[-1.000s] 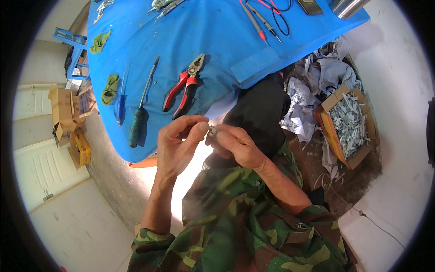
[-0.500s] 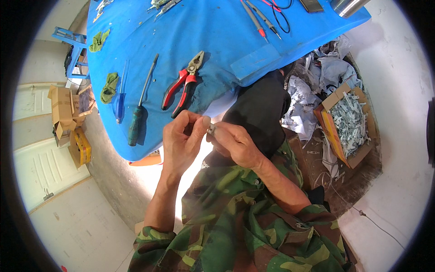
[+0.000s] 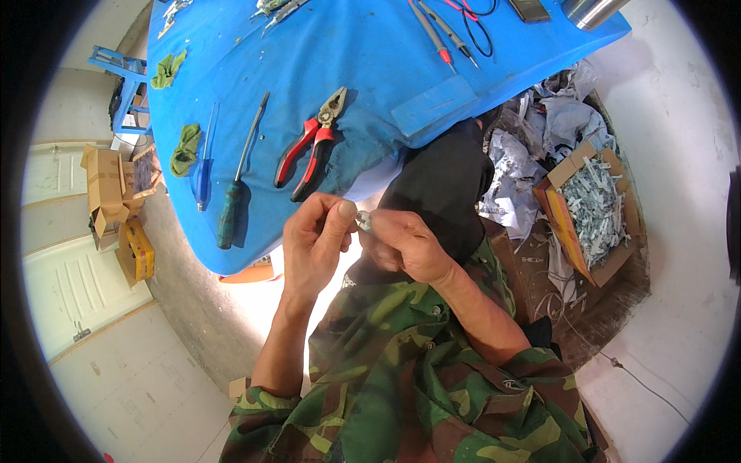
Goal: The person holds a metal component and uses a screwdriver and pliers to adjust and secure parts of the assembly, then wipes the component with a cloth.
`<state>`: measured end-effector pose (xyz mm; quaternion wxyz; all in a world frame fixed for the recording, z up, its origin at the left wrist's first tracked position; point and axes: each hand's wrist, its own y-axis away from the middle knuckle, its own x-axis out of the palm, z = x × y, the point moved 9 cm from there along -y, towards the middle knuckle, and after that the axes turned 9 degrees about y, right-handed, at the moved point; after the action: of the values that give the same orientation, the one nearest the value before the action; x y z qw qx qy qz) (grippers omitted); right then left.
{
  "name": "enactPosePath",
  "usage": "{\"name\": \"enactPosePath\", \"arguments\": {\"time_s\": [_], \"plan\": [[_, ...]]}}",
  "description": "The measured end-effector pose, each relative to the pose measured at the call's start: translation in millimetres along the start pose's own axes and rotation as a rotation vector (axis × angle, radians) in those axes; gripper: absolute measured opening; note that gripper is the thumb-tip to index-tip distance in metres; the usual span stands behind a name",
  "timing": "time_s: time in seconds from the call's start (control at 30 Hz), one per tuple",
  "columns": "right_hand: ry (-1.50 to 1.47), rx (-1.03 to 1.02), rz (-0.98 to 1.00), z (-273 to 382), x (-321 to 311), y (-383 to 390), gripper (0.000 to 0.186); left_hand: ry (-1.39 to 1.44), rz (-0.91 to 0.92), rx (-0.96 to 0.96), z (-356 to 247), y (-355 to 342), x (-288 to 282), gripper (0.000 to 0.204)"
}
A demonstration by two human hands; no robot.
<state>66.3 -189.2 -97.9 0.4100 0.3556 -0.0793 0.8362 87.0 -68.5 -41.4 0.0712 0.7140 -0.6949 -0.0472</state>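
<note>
In front of my lap, a small silvery metal piece (image 3: pixel 363 221) sits between my two hands, too small to name its kind. My right hand (image 3: pixel 411 243) pinches it between thumb and fingers. My left hand (image 3: pixel 315 239) is closed, thumb pressed to the curled fingers, its tip right beside the piece; whether it holds anything is hidden. Just beyond them on the blue-covered table (image 3: pixel 370 62) lie red-and-black combination pliers (image 3: pixel 316 145), jaws pointing away. Left of the pliers are a green-handled screwdriver (image 3: pixel 230 214) and a blue-handled screwdriver (image 3: pixel 204 184).
Two green rags (image 3: pixel 185 150) lie at the table's left. Test probes (image 3: pixel 436 38), a phone (image 3: pixel 530 9) and a steel flask (image 3: pixel 590 11) are at the far right. A carton of metal strips (image 3: pixel 594 208) and plastic bags (image 3: pixel 513 177) stand beside me on the right.
My hands have tilted slightly and the gap between their fingertips has widened a little, so more of the metal piece shows. The tools on the table stay put.
</note>
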Motion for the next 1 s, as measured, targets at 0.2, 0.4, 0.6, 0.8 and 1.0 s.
{"name": "enactPosePath", "arguments": {"time_s": [0.2, 0.4, 0.6, 0.8, 1.0], "plan": [[0.156, -0.074, 0.033, 10.6, 4.3, -1.8, 0.040, -0.131, 0.039, 0.034, -12.3, 2.0, 0.0, 0.031], [0.132, -0.052, 0.058, 10.1, 4.3, -0.2, 0.036, 0.370, 0.044, -0.206, 32.2, 0.7, -3.4, 0.030], [0.482, -0.151, -0.143, 23.9, 1.8, 0.8, 0.023, 0.407, 0.039, -0.219, 33.9, 1.2, -8.2, 0.027], [0.724, -0.317, -0.249, 40.7, 8.9, 4.4, 0.014, 0.294, 0.005, -0.125, 24.0, 5.3, -15.2, 0.031], [0.736, -0.322, -0.290, 39.9, 8.3, 2.7, 0.013, 0.174, -0.085, -0.071, 17.4, 8.7, -23.3, 0.030]]}}
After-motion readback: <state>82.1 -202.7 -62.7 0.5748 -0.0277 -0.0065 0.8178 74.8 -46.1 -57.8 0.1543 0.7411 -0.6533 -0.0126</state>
